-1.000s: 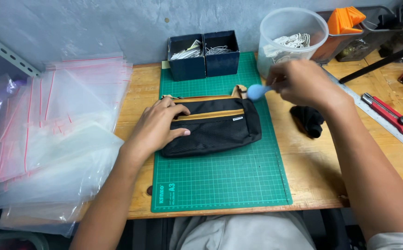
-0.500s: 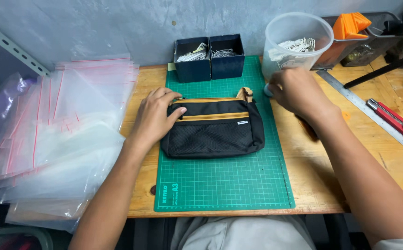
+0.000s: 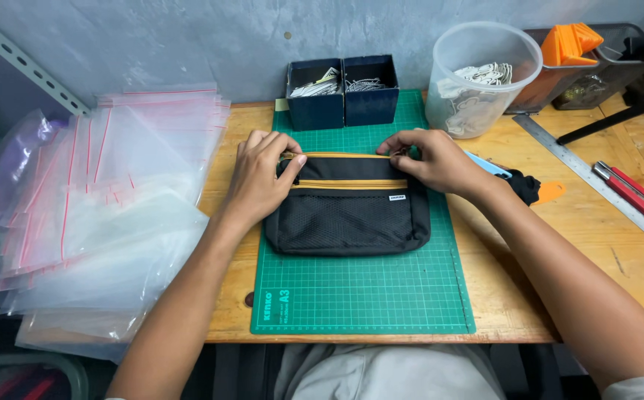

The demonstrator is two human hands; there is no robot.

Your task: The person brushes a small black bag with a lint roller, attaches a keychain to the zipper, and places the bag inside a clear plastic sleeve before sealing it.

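A black pouch (image 3: 348,218) with tan zippers and a mesh front pocket lies on a green cutting mat (image 3: 363,292). My left hand (image 3: 261,178) grips the pouch's top left corner, thumb pressed at the upper zipper. My right hand (image 3: 433,159) pinches the top right corner of the pouch at the zipper's end. A light blue object (image 3: 488,164) lies just behind my right wrist, mostly hidden.
A stack of clear zip bags (image 3: 107,200) covers the left of the wooden table. Two dark blue boxes (image 3: 344,92) and a clear plastic tub (image 3: 481,78) stand at the back. A metal ruler (image 3: 596,181), red cutter (image 3: 636,198) and black cloth (image 3: 523,185) lie right.
My right hand has left the light blue object beside the mat and come onto the pouch's top right corner. The pouch now lies straight with its mesh pocket showing.
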